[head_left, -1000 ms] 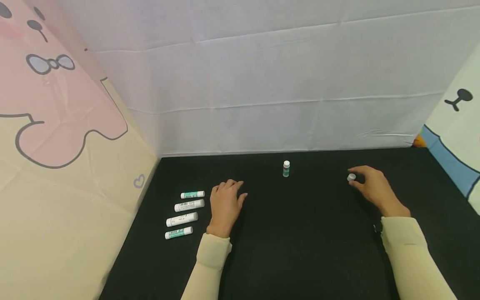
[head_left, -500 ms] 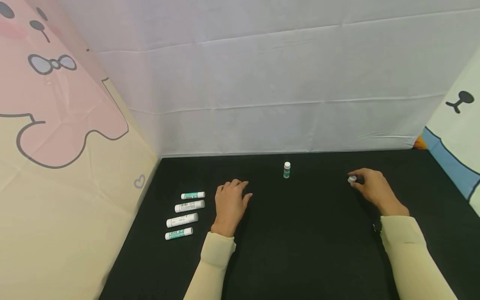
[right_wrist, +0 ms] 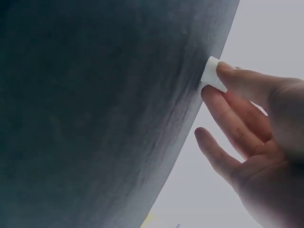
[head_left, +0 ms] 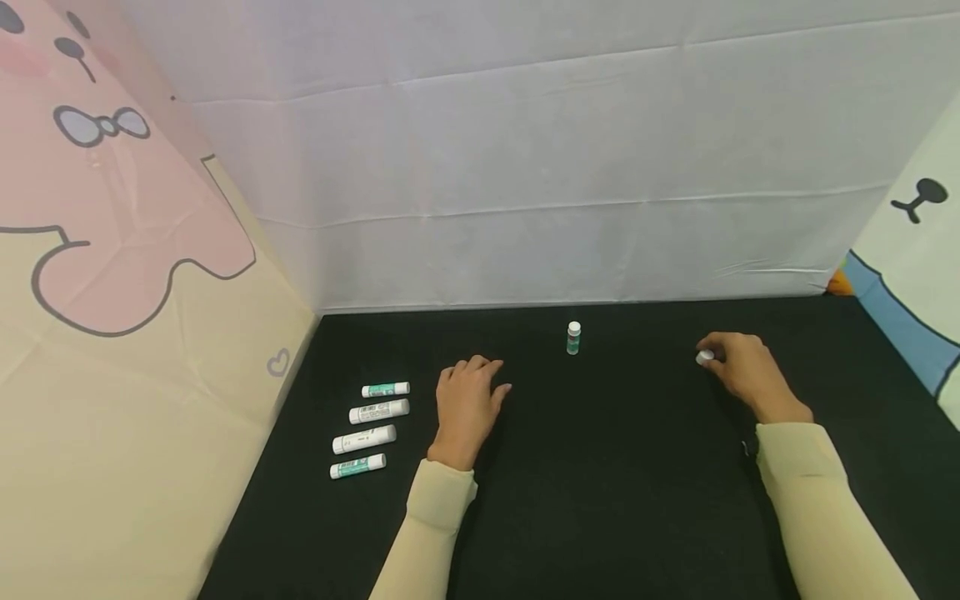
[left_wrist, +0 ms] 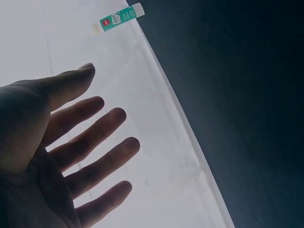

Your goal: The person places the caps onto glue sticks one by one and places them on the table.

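On the black table at right, my right hand (head_left: 746, 375) pinches a glue stick between thumb and fingertips. The white end of that glue stick (right_wrist: 213, 73) shows in the right wrist view; the fingers hide the rest. Left of centre, my left hand (head_left: 467, 408) hovers palm down with fingers loosely spread and nothing in them, as the left wrist view also shows. A green-and-white glue stick (head_left: 573, 338) stands upright near the back edge, ahead and to the right of the left hand.
Left of my left hand, several glue sticks lie in a column: a small green one (head_left: 386, 389), two white ones (head_left: 378, 411) (head_left: 364, 439) and another green one (head_left: 357, 466). A white cloth wall (head_left: 480, 208) rises behind the black table (head_left: 600, 500); printed cloths hang at both sides.
My left hand has drifted slightly to the right, away from the lying glue sticks. My right hand stays in nearly the same place, its pinch on the glue stick kept.
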Demonstrator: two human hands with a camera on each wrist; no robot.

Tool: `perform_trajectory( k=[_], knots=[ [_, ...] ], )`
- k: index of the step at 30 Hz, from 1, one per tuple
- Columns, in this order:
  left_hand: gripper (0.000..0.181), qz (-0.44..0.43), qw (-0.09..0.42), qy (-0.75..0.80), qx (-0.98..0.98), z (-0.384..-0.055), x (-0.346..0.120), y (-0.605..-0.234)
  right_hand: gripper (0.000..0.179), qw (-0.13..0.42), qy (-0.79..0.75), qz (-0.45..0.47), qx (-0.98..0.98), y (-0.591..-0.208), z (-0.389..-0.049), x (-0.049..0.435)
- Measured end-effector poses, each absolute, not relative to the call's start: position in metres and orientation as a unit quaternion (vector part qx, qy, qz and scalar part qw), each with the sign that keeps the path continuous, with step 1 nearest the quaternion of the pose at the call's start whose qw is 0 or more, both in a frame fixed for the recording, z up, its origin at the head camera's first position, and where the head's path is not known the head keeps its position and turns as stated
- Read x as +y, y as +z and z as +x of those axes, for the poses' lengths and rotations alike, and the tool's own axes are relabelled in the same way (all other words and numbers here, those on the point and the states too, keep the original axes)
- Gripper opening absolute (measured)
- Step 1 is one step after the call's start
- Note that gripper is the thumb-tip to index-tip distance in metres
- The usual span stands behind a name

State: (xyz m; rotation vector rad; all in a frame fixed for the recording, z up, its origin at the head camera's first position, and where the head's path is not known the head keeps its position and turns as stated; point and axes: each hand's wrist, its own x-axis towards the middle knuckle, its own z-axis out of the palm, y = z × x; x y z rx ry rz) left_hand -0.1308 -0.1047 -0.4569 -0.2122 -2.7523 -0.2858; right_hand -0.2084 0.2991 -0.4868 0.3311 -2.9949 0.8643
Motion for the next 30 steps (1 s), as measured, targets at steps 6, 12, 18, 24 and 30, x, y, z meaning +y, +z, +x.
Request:
perform_trajectory(
  k=[6, 12, 18, 24, 30],
  knots=[
    [0.037, -0.073, 0.161, -0.103, -0.979, -0.135, -0.099, -0.457, 0.021, 0.005, 0.274, 0.101, -0.956, -0.485, -0.206, 0.3],
    [0.039, -0.068, 0.143, -0.108, -0.981, -0.139, -0.095, -0.461, 0.021, 0.018, 0.275, 0.104, -0.956, -0.484, -0.202, 0.299],
    [0.039, -0.069, 0.142, -0.11, -0.981, -0.142, -0.091, -0.464, 0.021, 0.03, 0.281, 0.1, -0.954, -0.483, -0.195, 0.295],
    [0.039, -0.071, 0.138, -0.113, -0.981, -0.144, -0.088, -0.466, 0.02, 0.044, 0.29, 0.104, -0.95, -0.482, -0.188, 0.294],
    [0.041, -0.072, 0.13, -0.115, -0.982, -0.147, -0.082, -0.464, 0.02, 0.045, 0.292, 0.099, -0.95, -0.481, -0.182, 0.294]
  ],
)
